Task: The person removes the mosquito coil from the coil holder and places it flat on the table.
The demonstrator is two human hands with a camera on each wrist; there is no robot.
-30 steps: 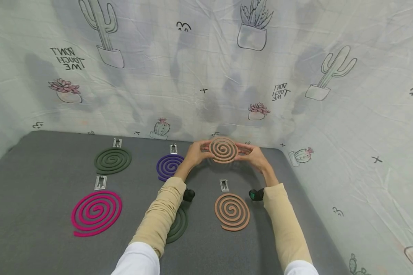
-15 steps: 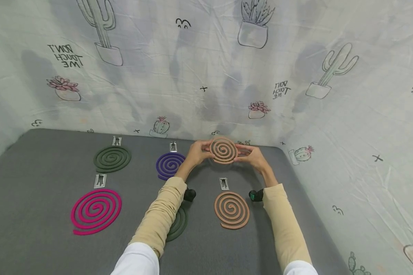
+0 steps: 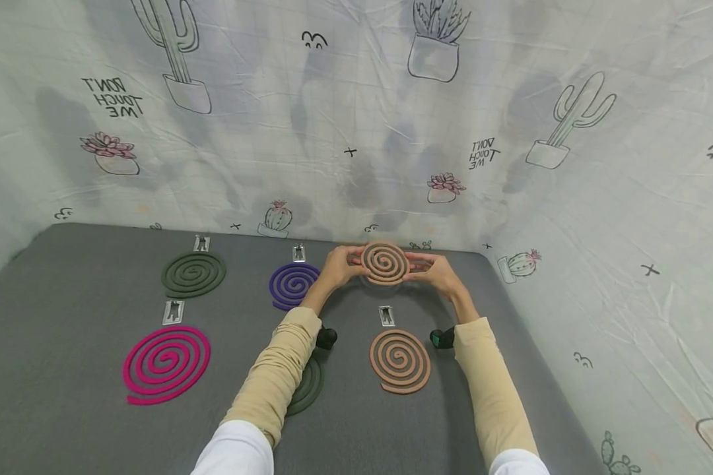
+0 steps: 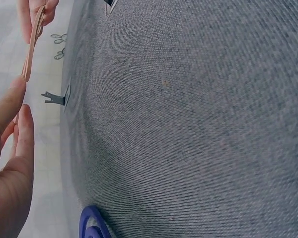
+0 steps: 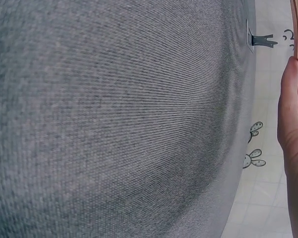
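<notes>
Off to the far left of the left hand point(image 3: 337, 266), a pink mosquito coil point(image 3: 166, 363) lies flat on the grey worktop point(image 3: 65, 316) with a small metal stand point(image 3: 173, 312) just beyond it, and further back a dark green coil point(image 3: 193, 274) lies with its own stand point(image 3: 201, 243). Just beside the left hand, on its outer side, is a purple coil point(image 3: 291, 285). Another dark green coil point(image 3: 307, 386) shows partly under the left forearm.

The left hand pinches the left edge of a tan mosquito coil point(image 3: 385, 262), fingers curled onto its rim, holding it raised above the back of the worktop. The right hand point(image 3: 435, 272) pinches the opposite edge the same way, so the coil hangs between the two hands, tilted up toward the person. In the left wrist view the coil point(image 4: 31, 44) is seen edge-on.

Nearer the person than the hands, between the forearms, lie a metal stand point(image 3: 385, 316) and a second tan coil point(image 3: 400, 361).
</notes>
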